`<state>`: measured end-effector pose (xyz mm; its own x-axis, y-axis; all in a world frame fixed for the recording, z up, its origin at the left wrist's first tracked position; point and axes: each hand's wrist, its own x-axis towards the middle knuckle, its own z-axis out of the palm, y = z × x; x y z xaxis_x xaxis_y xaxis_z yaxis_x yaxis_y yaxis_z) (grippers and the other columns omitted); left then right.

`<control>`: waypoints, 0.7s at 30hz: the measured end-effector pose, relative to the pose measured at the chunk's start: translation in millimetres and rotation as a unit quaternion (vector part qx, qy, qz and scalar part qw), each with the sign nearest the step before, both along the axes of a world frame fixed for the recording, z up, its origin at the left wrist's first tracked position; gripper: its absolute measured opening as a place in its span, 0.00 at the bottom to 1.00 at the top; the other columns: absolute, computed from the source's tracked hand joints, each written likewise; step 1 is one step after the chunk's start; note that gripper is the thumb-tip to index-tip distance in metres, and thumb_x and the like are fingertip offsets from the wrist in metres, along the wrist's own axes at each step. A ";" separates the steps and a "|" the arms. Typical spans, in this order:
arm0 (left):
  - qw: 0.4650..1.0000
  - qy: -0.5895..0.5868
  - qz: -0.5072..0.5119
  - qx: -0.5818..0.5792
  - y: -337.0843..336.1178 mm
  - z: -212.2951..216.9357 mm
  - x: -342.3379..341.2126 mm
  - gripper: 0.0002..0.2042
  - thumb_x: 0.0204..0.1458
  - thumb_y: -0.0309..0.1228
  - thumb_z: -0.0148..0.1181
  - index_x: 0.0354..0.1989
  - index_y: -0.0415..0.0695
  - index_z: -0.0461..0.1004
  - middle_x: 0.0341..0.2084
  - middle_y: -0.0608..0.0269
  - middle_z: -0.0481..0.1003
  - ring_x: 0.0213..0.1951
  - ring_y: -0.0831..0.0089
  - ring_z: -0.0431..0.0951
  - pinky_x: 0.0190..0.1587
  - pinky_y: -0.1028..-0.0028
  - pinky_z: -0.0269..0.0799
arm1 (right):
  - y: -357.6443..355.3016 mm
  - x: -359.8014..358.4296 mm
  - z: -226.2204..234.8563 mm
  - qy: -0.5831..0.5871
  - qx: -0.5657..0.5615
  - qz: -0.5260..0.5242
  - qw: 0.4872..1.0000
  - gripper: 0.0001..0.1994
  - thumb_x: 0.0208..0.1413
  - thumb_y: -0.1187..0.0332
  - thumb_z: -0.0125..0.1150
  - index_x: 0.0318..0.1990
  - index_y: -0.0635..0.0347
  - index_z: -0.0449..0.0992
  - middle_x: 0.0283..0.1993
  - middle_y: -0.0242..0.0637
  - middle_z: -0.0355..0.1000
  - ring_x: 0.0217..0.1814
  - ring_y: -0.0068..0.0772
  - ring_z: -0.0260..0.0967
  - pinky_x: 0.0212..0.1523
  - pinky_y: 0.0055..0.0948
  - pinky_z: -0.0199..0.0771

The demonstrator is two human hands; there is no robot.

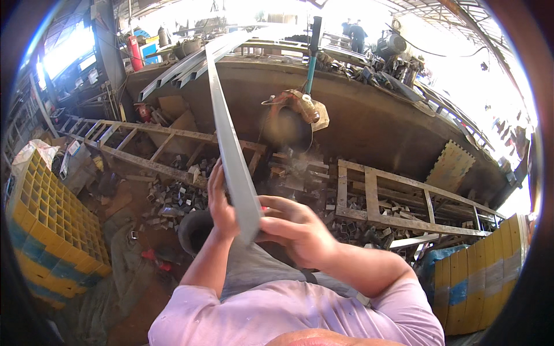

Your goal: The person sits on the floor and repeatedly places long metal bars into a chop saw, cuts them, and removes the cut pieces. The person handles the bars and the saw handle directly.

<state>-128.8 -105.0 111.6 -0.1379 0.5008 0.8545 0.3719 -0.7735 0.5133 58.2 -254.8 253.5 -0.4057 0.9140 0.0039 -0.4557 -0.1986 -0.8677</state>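
A long grey metal tube [232, 155] runs from in front of my chest up and away to the far bench. My left hand [221, 205] lies along the left side of its near end, fingers pointing up and the palm against the metal. From the other side, my right hand [297, 229] grips the same end with bent fingers. A small red spot shows by the right fingers, too small to make out. Beyond the hands stands an orange cutting machine [297, 106] with a dark round opening and a teal-and-black handle [312, 63].
More metal tubes [199, 64] lie on the far bench [358, 95]. Short cut-off pieces [173, 202] litter the floor below. Ladder-like frames [138, 151] stretch across both sides. Yellow stacked tubes [57, 225] stand left, a yellow stack [482, 274] right. A person [357, 37] stands far back.
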 end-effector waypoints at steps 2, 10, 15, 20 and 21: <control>0.984 -0.131 0.007 -0.123 -2.9 -60.4 -33.4 0.32 0.62 0.37 0.69 0.71 0.34 0.66 0.68 0.45 0.71 0.67 0.50 0.73 0.70 0.55 0.68 | 23.2 -33.6 -9.8 -0.014 0.025 0.078 0.997 0.33 0.71 0.63 0.64 0.75 0.75 0.60 0.65 0.51 0.73 0.66 0.37 0.74 0.70 0.40 0.72; 0.945 -0.158 0.283 -0.053 -5.4 -106.9 -187.8 0.18 0.72 0.29 0.58 0.61 0.26 0.74 0.62 0.41 0.76 0.61 0.60 0.79 0.67 0.64 0.72 | 79.0 -30.9 -23.0 -0.282 0.315 0.302 0.855 0.35 0.66 0.53 0.71 0.70 0.72 0.69 0.62 0.53 0.79 0.63 0.41 0.78 0.64 0.42 0.79; 0.944 -0.326 0.041 0.032 19.7 -40.6 -196.6 0.22 0.75 0.32 0.52 0.63 0.20 0.69 0.65 0.36 0.72 0.66 0.55 0.75 0.74 0.57 0.69 | 68.4 96.4 -115.6 -0.350 0.084 0.183 0.915 0.30 0.69 0.61 0.68 0.73 0.65 0.69 0.66 0.47 0.78 0.70 0.37 0.74 0.71 0.38 0.72; 0.906 -0.418 0.062 -0.012 176.9 -44.5 -237.2 0.32 0.70 0.45 0.62 0.65 0.24 0.71 0.64 0.42 0.75 0.61 0.61 0.78 0.69 0.66 0.70 | -3.6 185.4 -192.8 -0.248 -0.206 -0.053 0.945 0.30 0.70 0.61 0.67 0.70 0.72 0.69 0.62 0.48 0.79 0.59 0.38 0.79 0.63 0.39 0.78; 0.903 -0.424 0.059 -0.030 228.0 -24.4 -246.8 0.34 0.68 0.48 0.64 0.65 0.25 0.72 0.63 0.44 0.76 0.57 0.63 0.79 0.66 0.68 0.72 | -12.0 192.1 -200.9 -0.248 -0.225 -0.065 0.940 0.29 0.70 0.60 0.66 0.70 0.73 0.69 0.61 0.49 0.80 0.59 0.39 0.79 0.62 0.39 0.78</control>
